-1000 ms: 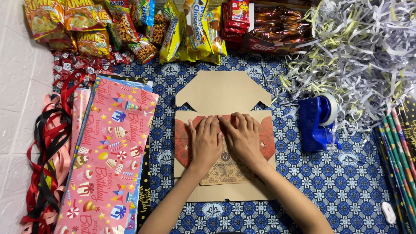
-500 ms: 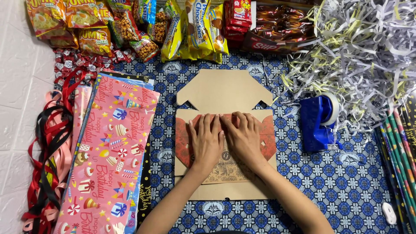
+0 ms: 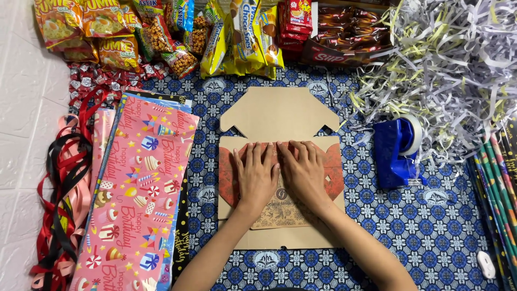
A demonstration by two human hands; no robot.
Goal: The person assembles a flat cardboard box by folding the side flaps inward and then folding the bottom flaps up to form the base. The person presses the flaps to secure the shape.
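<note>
Both hands pressing a flat cardboard box, unmoved since the earlier frames.
Left hand (image 3: 257, 175) and right hand (image 3: 306, 173) lie open, palms down, side by side on the folded cardboard box (image 3: 280, 116) at the patterned cloth's (image 3: 431, 226) middle; nothing gripped, box unshifted.

Both hands, the left hand (image 3: 257, 175) and right hand (image 3: 305, 173), are lying flat, palms down, side by side on the flattened cardboard box (image 3: 280, 116); a blue tape dispenser (image 3: 397, 152) is sitting right of the box.

Single head view, straight down, close above blue patterned cloth (image 3: 431, 226); arms enter from bottom edge.
</note>
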